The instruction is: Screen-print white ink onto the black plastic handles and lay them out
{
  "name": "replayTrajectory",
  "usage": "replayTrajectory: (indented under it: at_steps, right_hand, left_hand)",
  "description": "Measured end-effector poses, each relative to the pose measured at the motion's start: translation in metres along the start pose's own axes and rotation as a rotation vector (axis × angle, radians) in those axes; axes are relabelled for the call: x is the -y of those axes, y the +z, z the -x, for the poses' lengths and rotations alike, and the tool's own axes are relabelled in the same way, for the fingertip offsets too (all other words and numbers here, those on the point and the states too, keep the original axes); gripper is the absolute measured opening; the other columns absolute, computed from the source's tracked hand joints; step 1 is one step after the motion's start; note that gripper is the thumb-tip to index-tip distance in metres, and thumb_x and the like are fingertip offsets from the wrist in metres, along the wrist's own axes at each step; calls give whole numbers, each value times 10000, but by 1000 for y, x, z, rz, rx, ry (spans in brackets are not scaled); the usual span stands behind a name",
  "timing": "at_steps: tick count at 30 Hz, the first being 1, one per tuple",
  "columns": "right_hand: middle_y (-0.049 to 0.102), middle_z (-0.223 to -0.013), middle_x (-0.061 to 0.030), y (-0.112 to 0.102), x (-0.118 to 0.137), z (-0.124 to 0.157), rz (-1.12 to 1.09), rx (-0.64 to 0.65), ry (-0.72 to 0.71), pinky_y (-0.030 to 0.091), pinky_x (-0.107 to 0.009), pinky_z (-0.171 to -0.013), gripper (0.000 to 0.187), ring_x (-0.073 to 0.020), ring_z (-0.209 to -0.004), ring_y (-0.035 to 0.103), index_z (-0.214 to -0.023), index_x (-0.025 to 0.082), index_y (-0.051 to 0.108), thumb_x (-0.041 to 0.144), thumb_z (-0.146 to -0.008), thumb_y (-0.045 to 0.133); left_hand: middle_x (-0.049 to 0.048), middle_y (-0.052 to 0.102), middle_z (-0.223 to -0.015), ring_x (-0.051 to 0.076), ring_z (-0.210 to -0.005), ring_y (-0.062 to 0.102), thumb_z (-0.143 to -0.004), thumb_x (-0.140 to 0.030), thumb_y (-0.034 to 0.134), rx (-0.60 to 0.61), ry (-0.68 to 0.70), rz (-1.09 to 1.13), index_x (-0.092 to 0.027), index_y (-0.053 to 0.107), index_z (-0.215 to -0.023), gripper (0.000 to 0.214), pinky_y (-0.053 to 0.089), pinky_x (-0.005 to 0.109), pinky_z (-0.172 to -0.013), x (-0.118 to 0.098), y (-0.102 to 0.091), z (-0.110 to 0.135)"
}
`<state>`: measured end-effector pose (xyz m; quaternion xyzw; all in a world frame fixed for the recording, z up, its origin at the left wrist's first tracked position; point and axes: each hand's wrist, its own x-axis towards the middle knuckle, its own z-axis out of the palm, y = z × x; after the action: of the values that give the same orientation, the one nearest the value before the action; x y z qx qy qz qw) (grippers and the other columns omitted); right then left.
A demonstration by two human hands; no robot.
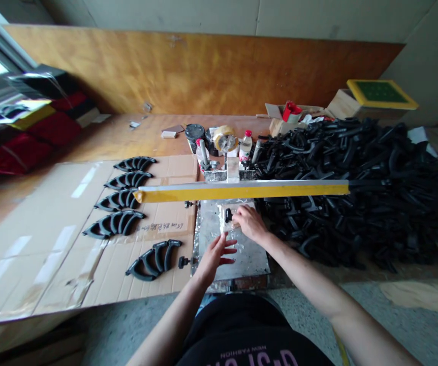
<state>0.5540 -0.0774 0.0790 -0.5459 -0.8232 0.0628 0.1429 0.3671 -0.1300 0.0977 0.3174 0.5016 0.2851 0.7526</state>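
Note:
At the metal plate (238, 254) of a bench fixture, the fingertips of my right hand (250, 222) close on a small black plastic part (228, 215). Most of its shape is hidden or too small to make out. My left hand (214, 253) hovers over the plate's left side, fingers spread, nothing in them. Just beyond both hands, a long yellow-and-grey bar (242, 191) crosses above the plate. Black clamp knobs, one of them low on the left (183, 262), stick out from the plate's left edge.
Curved black ribbed parts (154, 260) lie in a column on flattened cardboard (62, 223) to the left. A large heap of black plastic parts (337, 218) fills the right. Behind the bar stand a red-capped bottle (245, 146), a tape roll (224, 139) and a dark tub (195, 133).

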Motion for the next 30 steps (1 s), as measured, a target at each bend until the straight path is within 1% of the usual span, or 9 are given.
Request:
replayTrajectory:
  at_steps: [4,7,11,15,18,21,24,26,30]
  right_hand:
    - [601,-1066,-99,13,10,12,51,-82,12,404,-407,-946,92,-264,-1077,487,-961,191,656,212,-917,578]
    - [598,-1090,-109,18,-12,15,7,-113,145,434,-401,-921,185,-264,-1060,499,-1074,182,630,227,-895,623]
    - [617,-1029,-86,10,-34,13,-44,-74,59,465,-367,-898,152,-237,-1016,531,-1050,185,651,168,-922,570]
    - [628,-1007,-114,2,10,20,-33,-138,-36,483,-412,-880,204,-267,-988,552,-1063,182,667,194,-959,491]
    - [653,-985,-103,-2,53,34,-121,-100,-228,502,-399,-845,281,-257,-951,574,-1081,219,678,181,-976,420]
    - [670,-1072,-85,-11,43,34,-153,-80,-312,500,-381,-906,306,-241,-1023,590,-1120,243,671,177,-974,410]
    - [654,-1156,-137,-23,-32,15,19,-155,0,476,-423,-956,300,-284,-1097,575,-1138,195,666,187,-943,438]
    - [659,-1141,-191,-28,-94,4,190,-103,247,459,-465,-958,323,-329,-1098,581,-1172,136,649,173,-897,484]
    - [715,-993,-179,-27,-173,-1,224,103,472,503,-452,-814,271,-337,-951,651,-1059,164,711,247,-826,601]
  left_hand:
    - [184,602,-1346,271,-1087,651,-841,-635,556,4,-54,65,-189,504,-1369,693,559,335,-708,22,6,7]
    - [182,603,-1347,272,-1090,649,-845,-616,568,9,-68,41,-178,529,-1349,669,556,340,-737,27,4,10]
    - [190,617,-1323,279,-1082,652,-831,-586,609,2,-74,41,-168,577,-1294,625,552,345,-753,31,7,12]
    - [183,616,-1316,273,-1046,660,-816,-621,602,-40,-18,133,-183,563,-1267,630,561,333,-699,30,22,11]
    - [177,673,-1178,258,-965,682,-814,-672,554,-141,97,266,-166,587,-1133,599,559,318,-653,28,16,7]
    - [139,711,-977,219,-776,696,-794,-684,554,-340,161,245,-157,571,-1025,575,533,291,-577,33,-26,14]
    - [123,722,-888,188,-669,678,-833,-710,432,-643,154,52,-150,585,-982,600,502,275,-550,45,-101,38]
    - [136,729,-838,187,-658,669,-880,-688,279,-860,44,-149,-149,616,-853,636,494,280,-565,56,-155,56]
    - [172,663,-595,255,-547,613,-888,-609,272,-1004,-122,-309,-174,584,-572,622,430,344,-516,68,-229,77]
